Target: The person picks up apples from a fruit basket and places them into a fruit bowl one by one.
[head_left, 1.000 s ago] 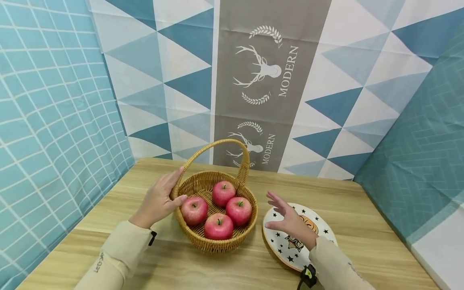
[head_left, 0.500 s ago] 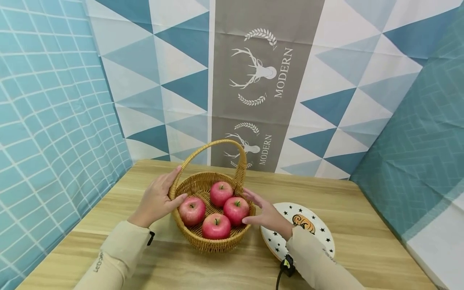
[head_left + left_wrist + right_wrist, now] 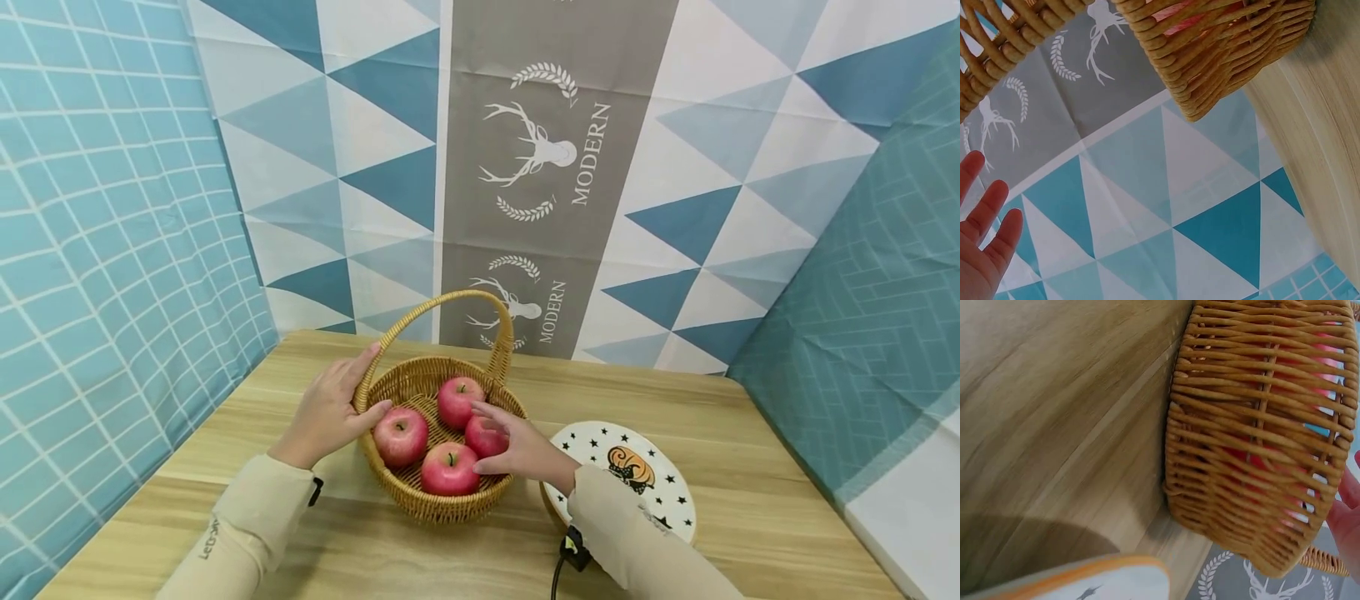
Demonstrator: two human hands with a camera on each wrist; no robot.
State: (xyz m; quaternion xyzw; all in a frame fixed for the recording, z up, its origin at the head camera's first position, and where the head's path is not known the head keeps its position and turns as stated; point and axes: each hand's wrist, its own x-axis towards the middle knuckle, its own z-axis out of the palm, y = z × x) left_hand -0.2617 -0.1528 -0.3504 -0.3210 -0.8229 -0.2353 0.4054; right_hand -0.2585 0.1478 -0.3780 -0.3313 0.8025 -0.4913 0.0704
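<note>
Four apples (image 3: 450,475) sit in the basket (image 3: 444,510), left hand (image 3: 322,414) straight-fingered at its ten o'clock, right hand (image 3: 522,447), fingers spread, over the three-o'clock apple (image 3: 482,438): seemingly a grasp starting, needing those fingers closed.

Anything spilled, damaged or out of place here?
Nothing looks spilled or damaged: the basket stands upright with four apples inside, and the plate lies on the table. The one oddity is the backdrop, whose deer and MODERN lettering run sideways.
</note>
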